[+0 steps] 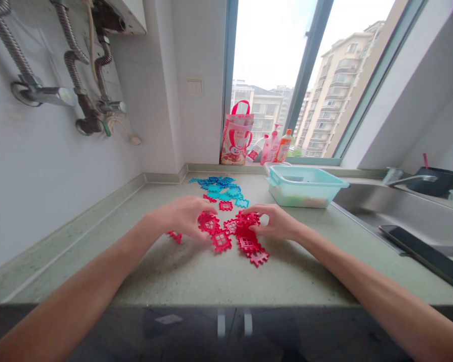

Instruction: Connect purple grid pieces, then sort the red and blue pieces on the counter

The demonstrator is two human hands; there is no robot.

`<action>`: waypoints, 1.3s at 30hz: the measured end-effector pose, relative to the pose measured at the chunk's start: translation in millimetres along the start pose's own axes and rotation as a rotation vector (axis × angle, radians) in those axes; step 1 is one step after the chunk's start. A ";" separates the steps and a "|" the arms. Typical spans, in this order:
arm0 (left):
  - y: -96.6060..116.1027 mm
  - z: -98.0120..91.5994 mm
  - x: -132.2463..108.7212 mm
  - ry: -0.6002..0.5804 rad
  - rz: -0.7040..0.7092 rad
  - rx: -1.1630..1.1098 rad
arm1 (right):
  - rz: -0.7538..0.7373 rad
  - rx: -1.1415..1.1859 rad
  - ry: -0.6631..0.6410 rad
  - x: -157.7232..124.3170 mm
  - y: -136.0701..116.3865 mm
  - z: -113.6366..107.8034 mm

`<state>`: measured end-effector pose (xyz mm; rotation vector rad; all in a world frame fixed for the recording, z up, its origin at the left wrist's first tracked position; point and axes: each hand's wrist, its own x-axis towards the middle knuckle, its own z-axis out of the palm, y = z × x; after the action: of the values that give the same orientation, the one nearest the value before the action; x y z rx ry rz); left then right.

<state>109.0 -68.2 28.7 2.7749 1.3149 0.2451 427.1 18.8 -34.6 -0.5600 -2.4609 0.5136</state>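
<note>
Red plastic interlocking pieces (221, 241) lie in a loose group on the pale green counter. My left hand (191, 217) curves around the left side of this group, its fingers and thumb apart at a red piece (209, 223); whether it grips that piece is unclear. On the right, my right hand (274, 221) has its fingers and thumb around red pieces (248, 219) that overlap in a small pile. A single red piece (225, 205) lies beyond the hands. Behind it are light blue pieces (233, 193) and dark blue pieces (216, 182).
A turquoise tub (305, 196) stands at the back right, left of the sink (366, 201). A dark phone-like object (419, 251) lies along the sink edge. A bag (236, 138) and bottles (274, 146) stand by the window. The wall bounds the counter on the left.
</note>
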 end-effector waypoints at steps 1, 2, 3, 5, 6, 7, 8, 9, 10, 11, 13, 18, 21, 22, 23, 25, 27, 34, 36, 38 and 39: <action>1.7 -0.5 0.5 0.020 0.022 0.030 | -0.006 -0.014 -0.010 0.0 0.7 -0.2; 4.0 -0.2 1.2 0.045 0.041 0.058 | -0.010 -0.027 -0.014 -0.2 1.3 -0.7; 6.6 0.6 2.1 0.069 0.056 0.088 | -0.010 -0.037 -0.010 -0.4 1.9 -1.5; 11.5 3.1 4.0 0.109 0.063 0.168 | 0.009 -0.037 0.020 -0.8 2.7 -3.3; 13.3 4.3 4.8 0.122 0.057 0.217 | 0.023 -0.031 0.042 -1.0 2.9 -4.1; 14.4 5.2 5.4 0.130 0.053 0.267 | 0.037 -0.025 0.064 -1.0 3.0 -4.5; 15.0 5.7 5.7 0.131 0.053 0.315 | 0.044 -0.021 0.079 -0.9 2.8 -4.6; 15.2 6.0 5.8 0.128 0.059 0.356 | 0.042 -0.021 0.082 -0.7 2.5 -4.3; 15.4 6.1 5.7 0.119 0.071 0.392 | 0.032 -0.022 0.074 -0.4 1.9 -3.7; 15.7 6.1 5.5 0.105 0.091 0.423 | 0.014 -0.022 0.055 0.0 1.2 -2.8; 17.3 6.0 5.2 0.076 0.142 0.473 | -0.030 -0.021 0.006 0.6 -0.6 -1.2; 23.5 4.9 4.7 0.160 0.210 0.472 | -0.067 -0.006 -0.008 0.0 -5.2 -3.9; 27.8 7.2 5.4 0.287 0.135 0.306 | -0.050 0.032 -0.008 -1.3 -6.2 -8.1; 29.8 9.5 6.1 0.304 0.104 0.249 | -0.048 0.041 -0.031 -1.6 -6.2 -9.1; 32.1 12.7 6.9 0.298 0.079 0.209 | -0.044 0.046 -0.063 -1.7 -6.2 -9.7; 37.2 20.6 9.1 0.226 0.054 0.189 | -0.022 0.048 -0.133 -1.5 -6.0 -9.9; 41.6 28.9 11.5 0.139 0.048 0.209 | 0.013 0.056 -0.168 -1.0 -5.7 -9.2; 45.5 43.6 17.5 0.083 -0.004 0.159 | 0.016 -0.016 -0.097 -2.1 -6.0 -7.2; 45.1 44.5 17.7 0.077 -0.010 0.116 | -0.021 -0.055 -0.059 -3.1 -6.7 -7.0; 44.1 44.2 17.1 0.078 -0.002 0.076 | -0.053 -0.077 -0.038 -3.8 -7.3 -6.6; 43.4 43.6 16.6 0.081 0.009 0.059 | -0.062 -0.079 -0.033 -4.0 -7.5 -6.2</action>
<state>159.9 -82.4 -7.0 2.8484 1.3497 0.3282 431.7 12.0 -28.1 -0.5090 -2.5305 0.4061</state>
